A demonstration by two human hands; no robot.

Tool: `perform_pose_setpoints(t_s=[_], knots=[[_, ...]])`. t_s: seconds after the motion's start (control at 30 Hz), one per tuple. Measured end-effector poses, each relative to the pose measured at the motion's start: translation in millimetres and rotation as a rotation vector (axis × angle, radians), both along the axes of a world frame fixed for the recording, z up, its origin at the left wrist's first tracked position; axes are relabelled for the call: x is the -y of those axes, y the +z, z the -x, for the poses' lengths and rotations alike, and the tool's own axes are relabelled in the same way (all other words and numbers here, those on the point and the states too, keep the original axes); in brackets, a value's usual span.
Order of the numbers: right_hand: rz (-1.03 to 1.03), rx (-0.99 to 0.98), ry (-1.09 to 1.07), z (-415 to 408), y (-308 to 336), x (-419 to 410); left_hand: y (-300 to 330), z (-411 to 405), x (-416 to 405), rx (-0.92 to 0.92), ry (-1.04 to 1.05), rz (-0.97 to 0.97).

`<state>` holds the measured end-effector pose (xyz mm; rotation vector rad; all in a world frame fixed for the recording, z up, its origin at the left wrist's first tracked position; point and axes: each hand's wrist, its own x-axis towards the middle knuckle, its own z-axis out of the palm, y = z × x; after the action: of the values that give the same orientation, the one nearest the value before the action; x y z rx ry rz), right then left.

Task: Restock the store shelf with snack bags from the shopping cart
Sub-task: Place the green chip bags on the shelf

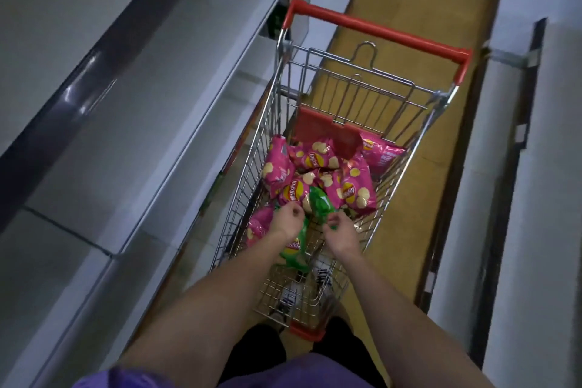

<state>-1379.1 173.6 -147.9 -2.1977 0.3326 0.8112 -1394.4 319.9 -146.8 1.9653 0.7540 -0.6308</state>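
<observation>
Down among the bags in the cart, the person's right hand (341, 231) has its fingers curled, pinching the lower end of a green snack bag (320, 205) that stands up out of the pile. The left hand (288, 219) is curled too, its fingertips drawn together just above a second green bag (294, 250) lying under the wrist; whether it actually grips that bag or only hovers on it I cannot tell.

These bags look puffed with air and very light, the film glossy and likely slippery, the crisps inside easy to crush. I would take each by its crimped seam or a corner, not squeeze the belly.

Around the hands lie the pink snack bags (318, 161), heaped toward the far half of the shopping cart (371, 85). Each carries a red-and-yellow round logo; its lettering is upside down and looks like "Lay's", though blur keeps me unsure. Beside the cart, on the left, the store shelf (163, 79) stands bare and grey.
</observation>
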Motion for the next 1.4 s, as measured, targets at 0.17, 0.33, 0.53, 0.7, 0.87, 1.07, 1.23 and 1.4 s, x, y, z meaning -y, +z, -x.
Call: perform_pose_setpoints(t_s=[0.17,0.33,0.53,0.7,0.87,1.07,1.23,1.4], knots=[[0.064,-0.1,0.288,-38.4,-32.7,-5.7,-19.4,-17.4,9.0,-0.079,0.085,0.013],[0.072,-0.237,0.429,-59.2,-71.3,-11.6,-42.2,-25.5,10.5,-0.135,0.177,0.024],[0.028,-0.298,0.415,-73.3,-85.8,-8.2,-50.1,-30.2,9.1,-0.159,0.285,0.061],[0.003,-0.202,0.206,-78.5,-59.3,2.9,-34.7,-32.9,12.0,-0.118,0.225,0.036],[-0.088,-0.036,-0.035,-91.2,-13.3,25.0,-9.8,-42.5,13.5,-0.065,0.184,0.111],[-0.369,-0.021,-0.447,-84.7,40.1,65.7,8.4,-58.1,13.0,-0.088,-0.144,0.271],[-0.629,0.059,-0.771,-48.2,102.4,110.9,74.0,-58.4,63.8,0.038,-0.307,0.372],[-0.524,0.29,-0.882,-6.7,125.0,181.9,109.8,-55.6,137.4,0.151,-0.413,0.491]])
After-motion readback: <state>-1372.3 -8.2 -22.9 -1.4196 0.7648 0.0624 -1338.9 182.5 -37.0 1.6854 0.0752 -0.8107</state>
